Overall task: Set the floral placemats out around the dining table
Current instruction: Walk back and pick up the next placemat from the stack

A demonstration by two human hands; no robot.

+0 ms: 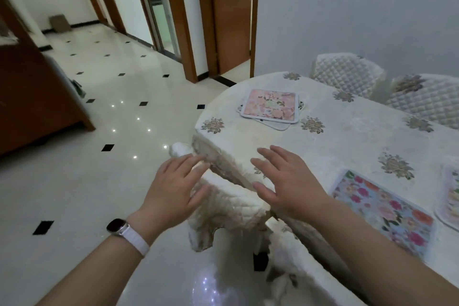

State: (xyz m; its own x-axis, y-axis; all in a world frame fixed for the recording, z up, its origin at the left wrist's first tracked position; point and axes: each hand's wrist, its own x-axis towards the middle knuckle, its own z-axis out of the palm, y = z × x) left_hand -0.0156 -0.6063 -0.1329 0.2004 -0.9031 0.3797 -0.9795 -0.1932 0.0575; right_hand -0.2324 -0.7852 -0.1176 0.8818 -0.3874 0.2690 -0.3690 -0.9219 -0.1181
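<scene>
Both arms are stretching forward, left hand [173, 186] and right hand [285, 181] palm-down at the worktop's [347, 136] rounded end, each grip spread, holding nothing. Pink floral placemats [270, 107] are lying stacked beyond; a blue floral placemat [382, 208] is lying near the right hand.

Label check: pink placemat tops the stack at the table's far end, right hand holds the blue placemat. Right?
Not quite. In the head view the right hand is open and holds nothing; the blue placemat lies flat on the table. The pink placemat does top the far stack.
</scene>
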